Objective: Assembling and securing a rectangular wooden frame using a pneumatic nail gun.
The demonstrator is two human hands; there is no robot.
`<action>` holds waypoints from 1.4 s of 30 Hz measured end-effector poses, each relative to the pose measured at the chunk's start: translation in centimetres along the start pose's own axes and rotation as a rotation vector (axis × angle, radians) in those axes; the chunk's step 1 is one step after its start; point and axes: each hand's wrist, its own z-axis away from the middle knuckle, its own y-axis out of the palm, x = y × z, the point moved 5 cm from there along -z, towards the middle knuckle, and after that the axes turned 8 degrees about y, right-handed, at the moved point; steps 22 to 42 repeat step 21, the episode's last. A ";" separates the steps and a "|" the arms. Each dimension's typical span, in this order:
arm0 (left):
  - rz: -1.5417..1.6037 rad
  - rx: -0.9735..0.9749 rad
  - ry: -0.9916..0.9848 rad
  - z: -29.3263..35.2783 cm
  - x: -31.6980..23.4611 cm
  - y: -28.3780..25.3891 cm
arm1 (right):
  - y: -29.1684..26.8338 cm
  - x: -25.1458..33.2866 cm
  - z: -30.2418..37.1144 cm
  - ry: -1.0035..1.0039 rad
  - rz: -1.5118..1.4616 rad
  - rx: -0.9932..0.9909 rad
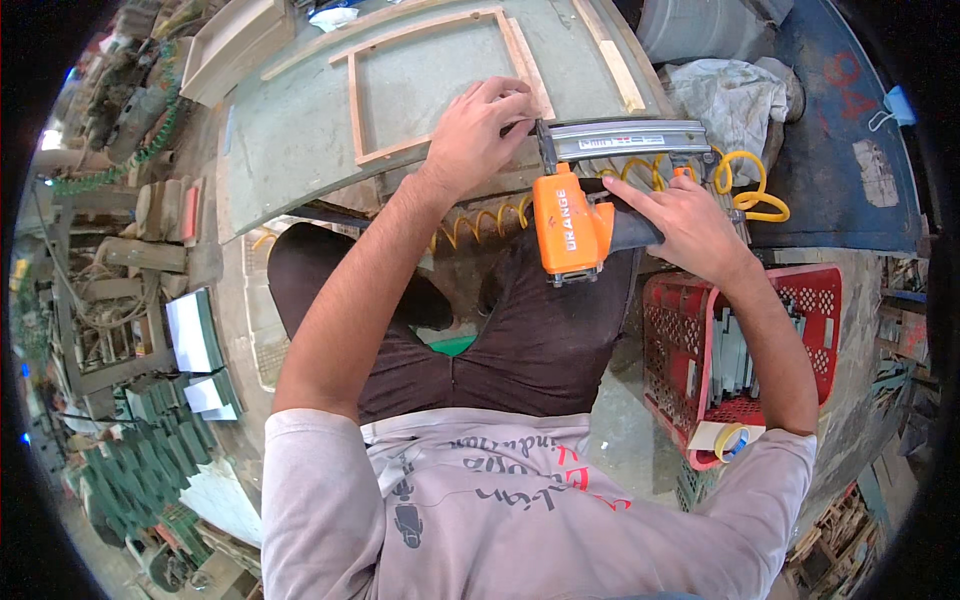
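Partly hidden, right hand [690, 225] fingers grip the nail gun [585, 205]; left hand [480, 135] presses the frame [440, 85].

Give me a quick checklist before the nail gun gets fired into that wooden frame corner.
1. Right hand grips the orange nail gun by its handle: ok.
2. Left hand presses the wooden frame down at its near right corner: ok.
3. Left fingers away from the gun's nose: not ok, they lie right beside it.
4. Nose seated square on the wood: cannot tell, hidden by the hand.
5. Yellow coiled air hose free of kinks: ok where visible.
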 end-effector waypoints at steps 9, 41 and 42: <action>0.010 0.002 -0.024 0.1 0.3 0.3 | -0.2 -0.1 -0.1 -0.006 -0.020 -0.001; -0.021 0.056 -0.026 -0.2 0.4 0.0 | -0.1 0.4 0.1 0.026 -0.007 0.006; -0.021 0.056 -0.026 -0.2 0.4 0.0 | -0.1 0.4 0.1 0.026 -0.007 0.006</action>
